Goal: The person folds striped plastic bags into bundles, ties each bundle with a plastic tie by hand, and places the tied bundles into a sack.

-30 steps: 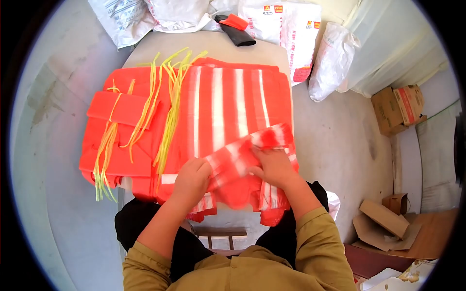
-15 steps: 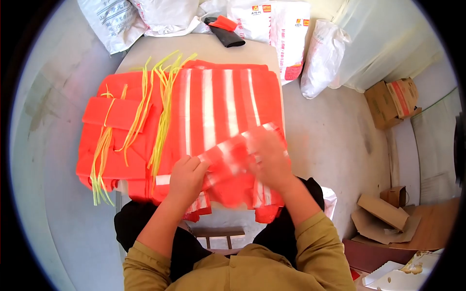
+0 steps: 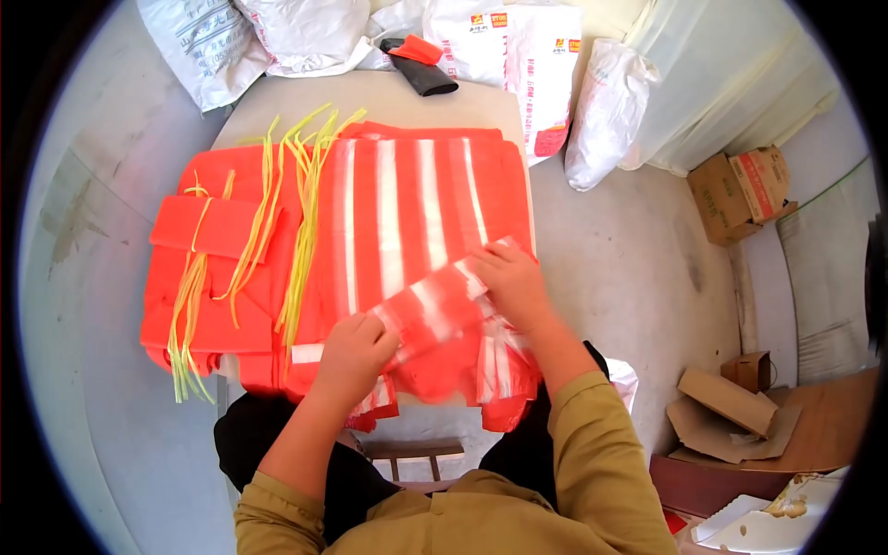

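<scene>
A stack of red-and-white striped plastic bags (image 3: 407, 203) lies on the table in front of me. Across its near end runs a folded bag (image 3: 430, 310), slanting up to the right. At its lower left end, my left hand (image 3: 356, 356) is closed on the fold. The fingers of my right hand (image 3: 511, 282) are bent over the upper right end and grip it. Handle parts of striped bags (image 3: 504, 375) hang over the near edge. To the left lie red folded bundles (image 3: 208, 222), with yellow plastic ties (image 3: 305, 213) draped over them and along the stack.
The beige tabletop (image 3: 370, 97) shows behind the stack. On it lies a black tube-like piece (image 3: 425, 76) with a red scrap (image 3: 416, 49). White printed sacks (image 3: 472, 42) stand at the back. Cardboard boxes (image 3: 740, 194) are on the right, and a wooden stool (image 3: 416, 450) is below.
My right hand, blurred before, has moved slightly up and now shows clearly on the folded bag's end. My left hand keeps its grip. The whole view has shifted a little.
</scene>
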Motion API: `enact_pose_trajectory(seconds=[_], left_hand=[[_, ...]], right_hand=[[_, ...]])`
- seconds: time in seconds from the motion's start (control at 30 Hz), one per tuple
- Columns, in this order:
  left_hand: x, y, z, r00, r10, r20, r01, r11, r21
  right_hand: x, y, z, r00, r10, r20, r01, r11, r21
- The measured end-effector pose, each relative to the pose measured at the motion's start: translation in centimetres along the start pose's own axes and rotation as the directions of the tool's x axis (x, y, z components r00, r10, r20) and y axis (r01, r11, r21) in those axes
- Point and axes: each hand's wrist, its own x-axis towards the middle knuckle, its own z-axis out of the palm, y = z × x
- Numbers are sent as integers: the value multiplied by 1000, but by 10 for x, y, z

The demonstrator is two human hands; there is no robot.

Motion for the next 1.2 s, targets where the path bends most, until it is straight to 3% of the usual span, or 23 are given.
enact_pose_trajectory(seconds=[0.07, 0.17, 0.27, 0.37, 0.47, 0.57, 0.67, 0.77, 0.8, 0.87, 0.93, 0.97, 1.03, 1.1, 1.17, 1.2], left_hand=[[-2, -1, 1, 999, 40, 34, -41, 999, 8], [1, -3, -3, 999, 17, -48, -16, 1000, 22], [-1, -6, -4, 1000, 23, 5, -23, 1000, 18], [-2, -3, -8, 998, 27, 62, -26, 1000, -11], [-1, 2, -13, 1000, 27, -9, -27, 1000, 2], [0, 3, -20, 1000, -9, -5, 9, 1000, -14], [5, 14, -30, 996, -73, 55, 75, 997, -32], [0, 7, -17, 999, -45, 20, 47, 995, -93], [0, 5, -14, 998, -53, -25, 50, 993, -108], [2, 3, -8, 990, -74, -121, 57, 989, -138], [-1, 5, -3, 971, -218, -94, 199, 964, -174], [-1, 6, -3, 954, -288, -80, 269, 944, -192], [0, 3, -7, 935, -344, 91, 355, 919, -172], [2, 5, -16, 895, -393, 212, 428, 891, -152], [6, 13, -26, 851, -444, 279, 494, 859, -139], [6, 16, -30, 828, -463, 317, 531, 829, -174]], right_hand=[[-8, 19, -1, 998, 15, -60, -21, 995, -95], [-9, 32, -1, 996, 39, -77, -52, 983, -177], [-16, 39, 7, 996, 87, -16, -88, 988, -127], [-24, 41, -3, 973, 216, 81, -191, 950, -246], [-37, 35, -26, 929, 345, 133, -251, 853, -457], [-14, -12, -61, 925, 346, 157, -262, 880, -396], [-1, -67, -53, 982, 126, 142, -124, 992, -23], [-27, -69, -7, 966, 87, 245, -113, 989, 92], [-30, -68, -8, 975, 152, 159, -163, 985, 57], [-36, -58, -15, 960, 217, 176, -191, 970, -151], [-45, -63, -12, 886, 462, -43, -457, 885, 85], [-53, -70, -14, 818, 570, 80, -562, 761, 324], [-59, -91, -27, 659, 643, 390, -689, 309, 655], [-60, -113, -31, 595, 569, 568, -746, 128, 654], [-67, -121, -20, 588, 551, 593, -756, 112, 645], [-74, -118, -2, 616, 577, 536, -739, 188, 647]])
